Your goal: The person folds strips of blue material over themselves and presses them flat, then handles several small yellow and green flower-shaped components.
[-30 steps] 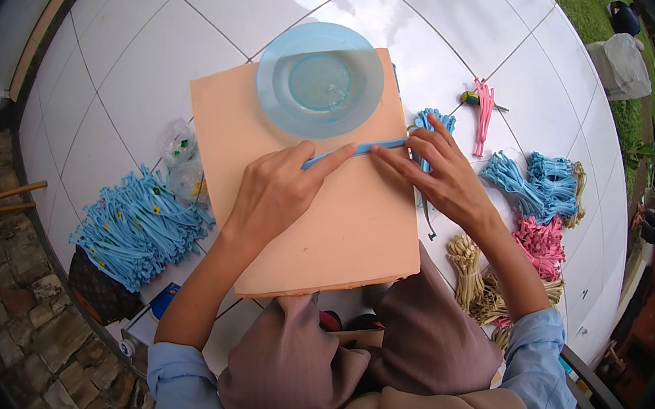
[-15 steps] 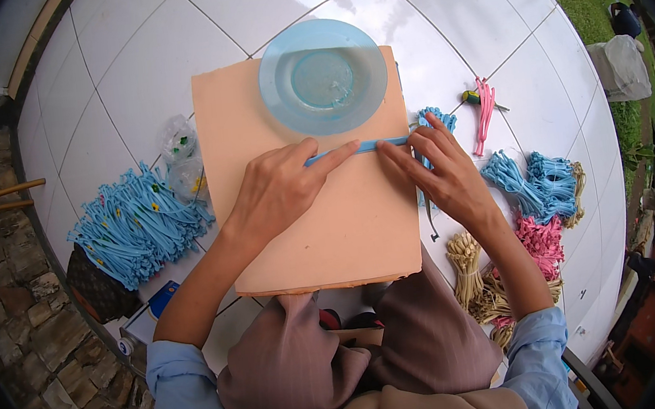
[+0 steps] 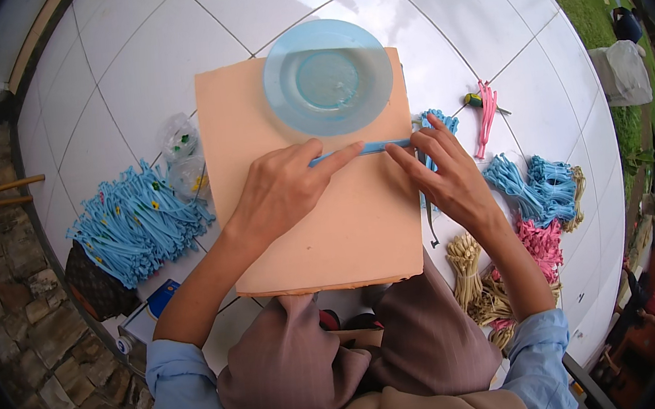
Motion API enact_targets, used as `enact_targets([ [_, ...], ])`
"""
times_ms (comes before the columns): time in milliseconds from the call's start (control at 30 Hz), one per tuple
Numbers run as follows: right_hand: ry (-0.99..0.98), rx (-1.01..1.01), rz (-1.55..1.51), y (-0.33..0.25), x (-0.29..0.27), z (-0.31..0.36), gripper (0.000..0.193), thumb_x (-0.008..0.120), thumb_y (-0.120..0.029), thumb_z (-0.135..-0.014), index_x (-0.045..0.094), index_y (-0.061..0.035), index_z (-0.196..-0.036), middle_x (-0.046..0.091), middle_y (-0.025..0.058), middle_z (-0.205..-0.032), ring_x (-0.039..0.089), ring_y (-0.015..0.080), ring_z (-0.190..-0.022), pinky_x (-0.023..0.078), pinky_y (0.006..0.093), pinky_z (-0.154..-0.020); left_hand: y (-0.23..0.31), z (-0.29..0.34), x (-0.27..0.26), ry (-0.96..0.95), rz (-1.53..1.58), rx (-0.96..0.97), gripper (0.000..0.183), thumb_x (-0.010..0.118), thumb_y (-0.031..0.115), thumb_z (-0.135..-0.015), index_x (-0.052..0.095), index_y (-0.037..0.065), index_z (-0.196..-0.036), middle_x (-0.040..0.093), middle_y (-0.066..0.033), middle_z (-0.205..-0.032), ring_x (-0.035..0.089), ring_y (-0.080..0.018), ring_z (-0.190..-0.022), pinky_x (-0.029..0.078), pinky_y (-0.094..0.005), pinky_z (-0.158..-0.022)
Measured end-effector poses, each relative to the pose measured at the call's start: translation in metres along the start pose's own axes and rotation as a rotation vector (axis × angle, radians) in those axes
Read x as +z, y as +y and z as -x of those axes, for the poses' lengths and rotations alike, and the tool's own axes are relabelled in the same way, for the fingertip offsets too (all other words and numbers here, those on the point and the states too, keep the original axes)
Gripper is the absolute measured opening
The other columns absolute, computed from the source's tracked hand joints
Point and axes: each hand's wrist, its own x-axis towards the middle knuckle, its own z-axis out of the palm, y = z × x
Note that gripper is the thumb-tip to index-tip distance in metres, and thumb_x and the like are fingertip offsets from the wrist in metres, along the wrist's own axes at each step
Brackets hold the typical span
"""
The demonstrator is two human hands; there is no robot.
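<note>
On a peach-coloured board point(image 3: 323, 241), a narrow blue strip point(image 3: 373, 148) lies crosswise below a translucent blue bowl point(image 3: 283, 89). My left hand point(image 3: 282, 185) has its fingers bent around the strip's left end, with the index finger stretched along it. At the right end, my right hand point(image 3: 439, 169) grips the strip near the board's right edge, its thumb on top and its other fingers partly raised. The strip's far ends are partly hidden by my fingers. A little clear liquid seems to lie in the bowl.
Left of the board lies a large heap of blue strips point(image 3: 138, 224) beside clear plastic bags point(image 3: 183, 156). To the right are blue bundles point(image 3: 533, 187), pink bundles point(image 3: 541, 246), beige bundles point(image 3: 466, 266), a pink bunch point(image 3: 486, 120) and a green-handled tool point(image 3: 473, 100) on white tiles.
Both hands stay at the strip, with the right thumb slightly farther right along it. The whole view has shifted slightly.
</note>
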Motion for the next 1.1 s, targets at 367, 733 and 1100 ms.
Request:
enact_targets([
  [367,-0.016,0.006,0.006,-0.0014,-0.0014,-0.0025,0.054,0.057,0.0,-0.068,0.052,-0.017,-0.118,0.049,0.0089,-0.093,0.053,0.0242,-0.089,0.038,0.0443,-0.1,0.0006,0.0003,-0.002,-0.013,0.006,0.0,0.044,0.063,0.018,-0.071,0.059,0.015,-0.115,0.042,-0.0046,-0.064,0.053,-0.0188,-0.058,0.045,-0.0318,-0.052],
  [733,-0.034,0.032,-0.02,-0.0011,-0.002,-0.002,0.056,0.057,0.001,-0.067,0.051,-0.0163,-0.12,0.049,0.0105,-0.094,0.053,0.0265,-0.093,0.038,0.045,-0.1,0.0006,0.0009,0.0002,-0.029,-0.003,-0.011,0.044,0.063,0.018,-0.071,0.059,0.016,-0.115,0.043,-0.0044,-0.065,0.053,-0.0189,-0.06,0.045,-0.0321,-0.054],
  [1100,-0.013,0.064,-0.045,-0.0019,0.0007,0.0009,0.053,0.055,0.0,-0.069,0.051,-0.0161,-0.12,0.049,0.0112,-0.095,0.053,0.0265,-0.093,0.037,0.0455,-0.1,0.0017,0.0002,-0.0008,-0.029,0.012,-0.022,0.044,0.062,0.017,-0.072,0.058,0.016,-0.115,0.043,-0.0048,-0.065,0.054,-0.02,-0.061,0.045,-0.0329,-0.054],
])
